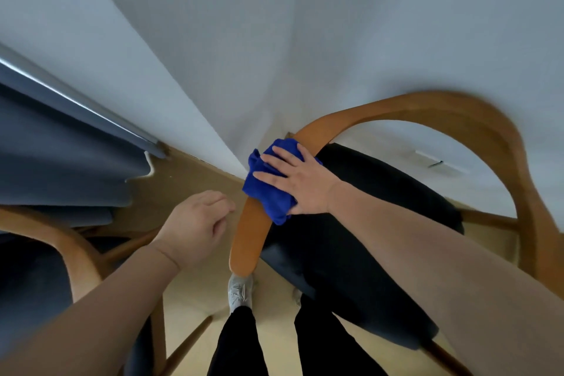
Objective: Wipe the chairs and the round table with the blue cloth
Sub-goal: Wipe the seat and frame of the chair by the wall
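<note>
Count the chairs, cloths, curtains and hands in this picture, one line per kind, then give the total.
Chairs: 2, the right chair and the left chair
Cloths: 1, the blue cloth
Curtains: 1, the curtain
Hands: 2, the left hand and the right hand
Total: 6

The cloth [268, 192], bright blue and bunched, lies at frame centre on the curved wooden rail of a chair [412, 107], pressed under the flat right hand [302, 180]. That chair's black seat fills centre right. A second chair [79, 250], same wood with a dark seat, sits lower left.
</note>
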